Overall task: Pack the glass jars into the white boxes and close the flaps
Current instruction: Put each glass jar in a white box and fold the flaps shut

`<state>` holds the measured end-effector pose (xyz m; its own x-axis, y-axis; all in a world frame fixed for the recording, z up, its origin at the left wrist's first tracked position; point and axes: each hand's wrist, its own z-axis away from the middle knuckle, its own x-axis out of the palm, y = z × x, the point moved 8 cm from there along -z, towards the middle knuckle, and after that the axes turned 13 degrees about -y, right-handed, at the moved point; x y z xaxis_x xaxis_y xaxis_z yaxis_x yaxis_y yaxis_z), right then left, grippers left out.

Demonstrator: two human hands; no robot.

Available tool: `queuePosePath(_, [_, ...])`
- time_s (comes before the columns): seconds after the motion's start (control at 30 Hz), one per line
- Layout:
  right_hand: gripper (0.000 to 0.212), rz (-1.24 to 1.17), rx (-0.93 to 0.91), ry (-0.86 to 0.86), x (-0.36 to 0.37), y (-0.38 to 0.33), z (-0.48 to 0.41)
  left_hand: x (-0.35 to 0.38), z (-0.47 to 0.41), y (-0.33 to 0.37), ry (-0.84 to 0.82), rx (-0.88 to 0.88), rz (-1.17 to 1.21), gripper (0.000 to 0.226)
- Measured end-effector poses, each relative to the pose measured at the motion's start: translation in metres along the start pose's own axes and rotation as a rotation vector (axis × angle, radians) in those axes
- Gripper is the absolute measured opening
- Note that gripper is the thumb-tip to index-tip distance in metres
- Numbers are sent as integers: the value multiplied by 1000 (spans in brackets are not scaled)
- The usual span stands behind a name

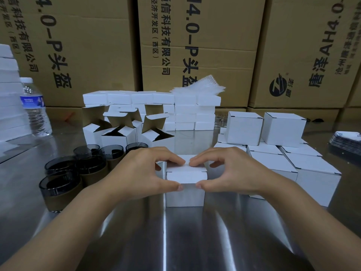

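Left grip and right grip each pinching the top flap of my white box, dark glass jars leftward on steel worktop

Steel table: white boxes, glass jars, water bottle.
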<state>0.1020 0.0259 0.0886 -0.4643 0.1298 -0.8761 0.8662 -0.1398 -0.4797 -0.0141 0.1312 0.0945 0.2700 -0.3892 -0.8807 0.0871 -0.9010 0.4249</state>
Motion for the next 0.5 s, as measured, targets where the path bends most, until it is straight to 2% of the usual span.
queuePosePath(0.17, [53, -60, 10, 21, -1, 1, 0, -1, 1, 0, 13, 8, 45, 33])
queuePosePath(0.5, [41, -118, -14, 139, -6, -1, 3, -4, 1, -2, 116, 21, 98, 30])
